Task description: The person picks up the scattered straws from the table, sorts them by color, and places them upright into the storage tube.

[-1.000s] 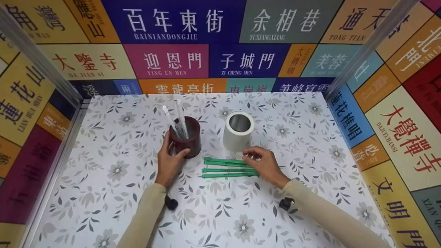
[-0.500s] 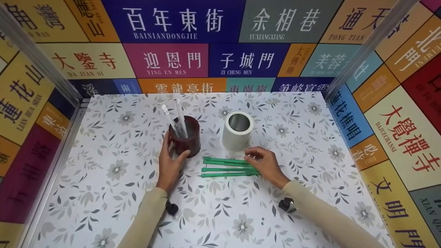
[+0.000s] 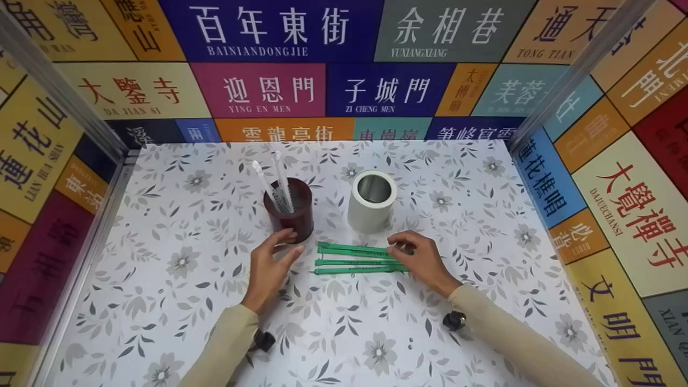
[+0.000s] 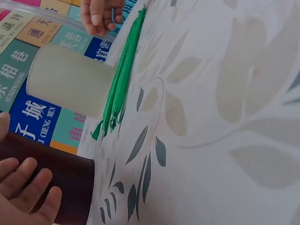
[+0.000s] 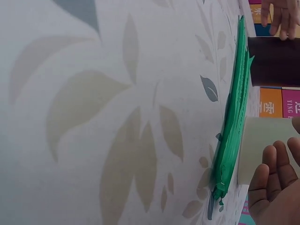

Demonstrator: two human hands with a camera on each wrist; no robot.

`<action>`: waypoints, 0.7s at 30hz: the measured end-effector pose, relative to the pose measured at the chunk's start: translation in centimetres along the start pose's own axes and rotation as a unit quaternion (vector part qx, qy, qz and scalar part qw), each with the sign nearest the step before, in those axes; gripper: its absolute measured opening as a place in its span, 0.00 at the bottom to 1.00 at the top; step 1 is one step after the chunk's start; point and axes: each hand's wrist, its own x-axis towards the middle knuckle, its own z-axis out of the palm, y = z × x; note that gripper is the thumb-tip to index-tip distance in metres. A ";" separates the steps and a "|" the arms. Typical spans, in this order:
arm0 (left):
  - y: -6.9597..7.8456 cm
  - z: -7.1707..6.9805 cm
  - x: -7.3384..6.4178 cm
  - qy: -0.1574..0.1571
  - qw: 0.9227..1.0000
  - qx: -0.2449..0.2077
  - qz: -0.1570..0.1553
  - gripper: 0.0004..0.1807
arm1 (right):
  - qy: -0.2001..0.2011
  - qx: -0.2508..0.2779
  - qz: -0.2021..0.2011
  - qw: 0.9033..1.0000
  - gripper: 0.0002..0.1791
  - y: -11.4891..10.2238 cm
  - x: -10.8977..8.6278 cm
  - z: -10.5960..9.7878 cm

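My left hand (image 3: 269,274) is just in front of a dark red-brown pen-holder-like cup (image 3: 295,219), its fingers loosely bent and gripping nothing. Two white slim sticks (image 3: 284,188) with small print lean out of that cup. On the cloth lie several slim green wrapped sticks (image 3: 349,263), printed along their length, pointing left to right. Over their right ends hovers my right hand (image 3: 427,263), fingers relaxed; the right wrist view shows its palm and fingers (image 5: 272,173) holding nothing. Behind the green sticks stands a pale cream cup (image 3: 370,217), upright, with a dark inside.
A white tablecloth (image 3: 322,333) with grey flowers and leaves covers the table. Colourful panels with Chinese lettering (image 3: 258,91) wall the back and both sides. A metal rail (image 3: 107,199) runs along the left edge.
My left hand has let go of the dark cup and drawn back toward me. The right hand has shifted slightly right. Both cups and the green sticks stay in place.
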 end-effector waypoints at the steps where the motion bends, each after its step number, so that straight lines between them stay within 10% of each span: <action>1: 0.1 0.2 0.2 -0.021 1.000 -0.007 0.006 0.25 | -0.003 0.000 -0.004 1.000 0.11 0.0 0.0 0.0; 12: 0.7 3.8 1.5 -0.197 0.980 -0.019 0.014 0.41 | 0.020 -0.045 -0.002 0.999 0.11 -0.8 -0.4 1.1; 21: -0.2 6.4 3.6 -0.211 0.977 0.009 -0.007 0.45 | 0.007 -0.054 -0.018 0.998 0.10 0.0 -0.5 1.4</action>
